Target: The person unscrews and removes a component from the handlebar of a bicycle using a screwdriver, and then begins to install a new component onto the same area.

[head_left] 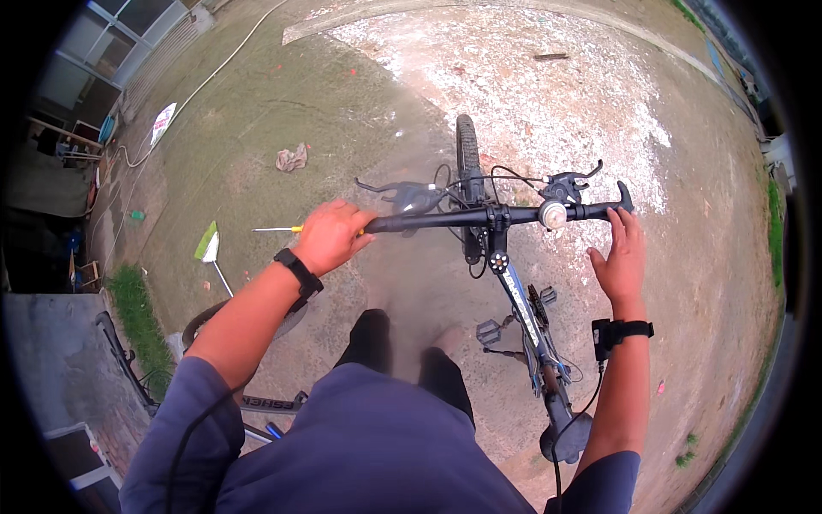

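A screwdriver [276, 230] is being clasped by the left hand [332, 236]; with the right hand [623, 261] loosely spread, the bar [445, 219] could swing.

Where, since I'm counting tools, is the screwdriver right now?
In the head view, left of centre: the screwdriver is in the left hand, shaft pointing left, at the left end of the handlebar.

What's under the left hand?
A screwdriver: its shaft and bits of yellow handle show. The left hand covers the rest of the handle and perhaps the tip of the handlebar.
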A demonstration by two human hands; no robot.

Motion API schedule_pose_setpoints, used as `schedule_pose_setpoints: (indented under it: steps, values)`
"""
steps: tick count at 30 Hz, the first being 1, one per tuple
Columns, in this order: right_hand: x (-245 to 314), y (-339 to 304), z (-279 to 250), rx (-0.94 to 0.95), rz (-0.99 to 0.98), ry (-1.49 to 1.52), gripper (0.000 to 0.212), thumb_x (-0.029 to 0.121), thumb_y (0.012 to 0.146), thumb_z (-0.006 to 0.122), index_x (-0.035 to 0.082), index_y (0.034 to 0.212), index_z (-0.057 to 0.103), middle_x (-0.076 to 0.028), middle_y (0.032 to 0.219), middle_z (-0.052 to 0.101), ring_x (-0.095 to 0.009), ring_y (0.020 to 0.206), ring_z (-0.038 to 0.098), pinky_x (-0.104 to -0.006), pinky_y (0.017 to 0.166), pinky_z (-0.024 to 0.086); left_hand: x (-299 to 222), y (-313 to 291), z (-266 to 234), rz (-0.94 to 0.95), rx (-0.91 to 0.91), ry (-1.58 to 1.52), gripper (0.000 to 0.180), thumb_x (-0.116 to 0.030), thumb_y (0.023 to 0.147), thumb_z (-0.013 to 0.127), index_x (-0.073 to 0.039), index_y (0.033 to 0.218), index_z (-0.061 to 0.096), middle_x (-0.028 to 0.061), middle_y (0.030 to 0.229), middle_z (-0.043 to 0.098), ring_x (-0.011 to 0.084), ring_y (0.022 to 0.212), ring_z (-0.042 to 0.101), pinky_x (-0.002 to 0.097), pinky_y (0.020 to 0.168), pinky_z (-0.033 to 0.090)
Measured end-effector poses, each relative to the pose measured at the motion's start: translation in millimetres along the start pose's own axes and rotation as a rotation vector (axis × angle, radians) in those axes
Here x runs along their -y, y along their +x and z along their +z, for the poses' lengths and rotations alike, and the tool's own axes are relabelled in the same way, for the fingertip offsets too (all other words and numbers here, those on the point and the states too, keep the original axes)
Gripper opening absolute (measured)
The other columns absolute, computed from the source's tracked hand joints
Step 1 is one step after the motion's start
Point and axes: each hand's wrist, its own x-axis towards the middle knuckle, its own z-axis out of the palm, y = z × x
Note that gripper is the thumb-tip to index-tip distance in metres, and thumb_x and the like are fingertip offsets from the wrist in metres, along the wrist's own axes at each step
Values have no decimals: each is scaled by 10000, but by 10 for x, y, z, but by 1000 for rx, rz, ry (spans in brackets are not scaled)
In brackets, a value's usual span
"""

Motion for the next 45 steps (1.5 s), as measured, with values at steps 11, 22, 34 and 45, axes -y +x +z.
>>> schedule_pose_setpoints:
  steps: [11, 22, 34, 45]
  values:
    - [-104, 582, 429, 113, -288, 0, 412, 79, 692, 789, 77, 1067, 617, -126, 1117, 628, -351, 1181, 559, -488, 1170, 356, -148, -73, 166, -109, -88, 90, 382, -243, 791, 825, -133, 1126, 677, 43, 992, 684, 280, 944, 630, 425, 797, 493]
    - [-183, 584, 756, 144, -200, -117, 230, 136, 746, 763, 62, 932, 651, -133, 866, 663, -352, 882, 641, -464, 847, 468, -646, 243, 450, -345, -225, 215, 403, -227, 848, 765, -128, 1214, 631, 31, 1135, 695, 265, 1094, 628, 447, 856, 489]
    - [-242, 471, 793, 81, -203, 0, 206, 168, 762, 775, 78, 896, 646, -127, 869, 688, -354, 836, 662, -458, 773, 510, -841, 235, 279, -361, -203, 308, 459, -228, 813, 798, -105, 1234, 660, 44, 1208, 673, 293, 1087, 606, 408, 891, 547]
    - [-267, 461, 821, 117, -175, -46, 191, 225, 809, 753, 91, 926, 682, -147, 903, 722, -357, 849, 695, -455, 769, 544, -971, 321, 560, -551, -268, 235, 707, -324, 720, 903, -78, 1313, 606, 100, 1297, 605, 331, 1029, 659, 432, 845, 574]
